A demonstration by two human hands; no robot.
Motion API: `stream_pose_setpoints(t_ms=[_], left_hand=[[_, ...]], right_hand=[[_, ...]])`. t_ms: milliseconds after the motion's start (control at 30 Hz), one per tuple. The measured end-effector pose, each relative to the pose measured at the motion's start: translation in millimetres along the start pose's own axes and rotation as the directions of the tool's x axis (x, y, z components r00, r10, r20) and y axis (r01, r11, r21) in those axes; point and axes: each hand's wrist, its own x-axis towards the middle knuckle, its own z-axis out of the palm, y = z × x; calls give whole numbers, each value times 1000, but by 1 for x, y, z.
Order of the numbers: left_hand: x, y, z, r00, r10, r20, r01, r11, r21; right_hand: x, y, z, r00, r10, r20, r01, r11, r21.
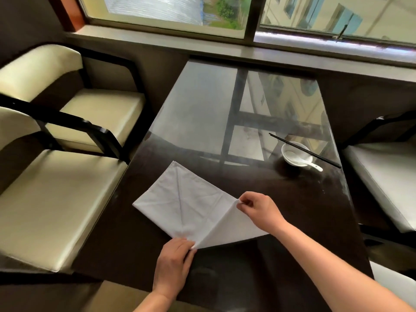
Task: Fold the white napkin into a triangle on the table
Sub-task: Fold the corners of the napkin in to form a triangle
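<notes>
On the table (pixel 281 199), the left hand (pixel 174 264) pinned the napkin's (pixel 191 206) near corner; the right hand's (pixel 258 209) fingers (pixel 242 202) pinched its raised corner.

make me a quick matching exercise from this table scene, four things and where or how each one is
Things:
1. napkin
2. chopsticks
3. spoon
4. left hand

States:
A. lying across the bowl's rim
B. pressing the cloth's near corner
C. resting in the bowl, handle sticking out
D. white, partly folded, one corner lifted by the right hand

Pairs: 1-D, 2-A, 3-C, 4-B
</notes>
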Motion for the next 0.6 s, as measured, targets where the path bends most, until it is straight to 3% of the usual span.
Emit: stream_pose_setpoints(t_ms=[300,600], left_hand=[[5,0,-6,998,14,69,-12,999,-35],[5,0,-11,986,97,136,-97,995,-4]], right_hand=[[50,2,24,988,123,96,-117,991,-71],[65,-4,40,981,195,24,-190,972,-140]])
